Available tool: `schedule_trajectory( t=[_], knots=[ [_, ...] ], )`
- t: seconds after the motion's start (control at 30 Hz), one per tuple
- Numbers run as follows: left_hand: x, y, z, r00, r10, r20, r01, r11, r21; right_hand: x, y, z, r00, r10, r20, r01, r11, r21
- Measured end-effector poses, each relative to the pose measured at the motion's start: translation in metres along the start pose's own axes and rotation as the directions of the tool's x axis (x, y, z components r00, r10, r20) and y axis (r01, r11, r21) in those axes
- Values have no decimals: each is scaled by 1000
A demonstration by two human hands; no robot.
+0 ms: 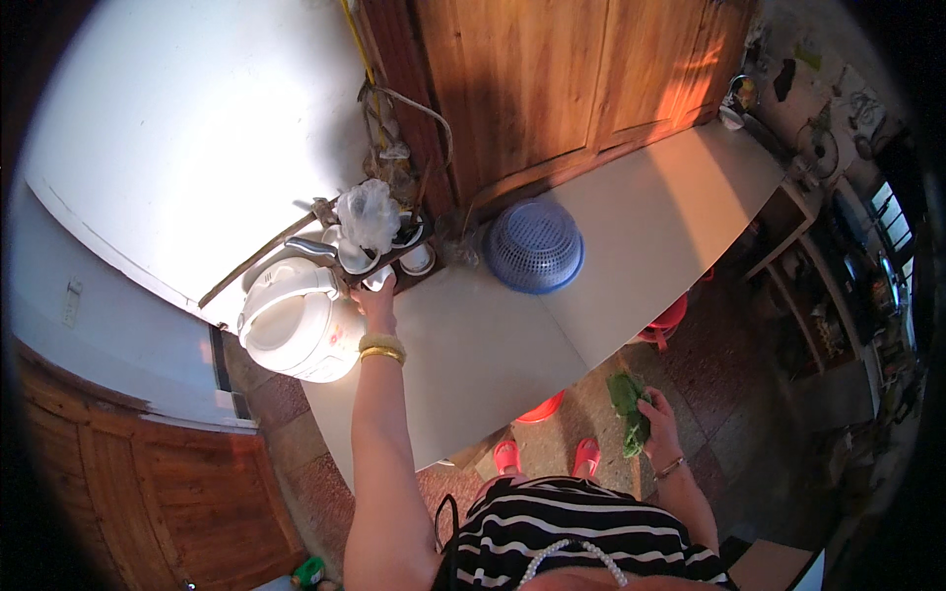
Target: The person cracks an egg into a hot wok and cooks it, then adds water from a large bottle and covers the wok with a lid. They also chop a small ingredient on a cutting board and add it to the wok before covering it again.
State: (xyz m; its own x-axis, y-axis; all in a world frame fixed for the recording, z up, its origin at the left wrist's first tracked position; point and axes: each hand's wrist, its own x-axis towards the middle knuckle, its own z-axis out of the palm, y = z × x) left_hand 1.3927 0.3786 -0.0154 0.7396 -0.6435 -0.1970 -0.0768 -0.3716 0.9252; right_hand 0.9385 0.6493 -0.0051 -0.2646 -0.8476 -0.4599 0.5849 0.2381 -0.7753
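My left hand (377, 301) reaches over the far left part of the table, beside a white rice cooker (299, 318). Its fingers are around a small white container (380, 278) at the edge of a dark wooden rack (392, 256); part of the container is hidden. Lower and to the right, my right hand (660, 427) holds a bunch of green leafy vegetables (628, 414) beyond the table's front edge. A blue plastic colander (536, 246) lies upside down on the pale tabletop (480, 347).
On the rack are a clear plastic bag (368, 214) and a white ladle-like utensil with a grey handle (310, 246). A wooden door (532, 89) stands behind the table. Red plastic items (667, 318) sit below it. A dark shelf unit (805, 288) is at right.
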Motion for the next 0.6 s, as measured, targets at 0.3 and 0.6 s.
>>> schedule_trajectory(
  t=[0.3,0.6],
  knots=[
    [-89,-76,-8,747,230,624,-400,905,144,60,25,41,986,13,166,19,981,-191],
    [-239,-21,-37,113,518,848,-889,433,-146,27,56,117,945,93,312,52,903,-427]
  ],
)
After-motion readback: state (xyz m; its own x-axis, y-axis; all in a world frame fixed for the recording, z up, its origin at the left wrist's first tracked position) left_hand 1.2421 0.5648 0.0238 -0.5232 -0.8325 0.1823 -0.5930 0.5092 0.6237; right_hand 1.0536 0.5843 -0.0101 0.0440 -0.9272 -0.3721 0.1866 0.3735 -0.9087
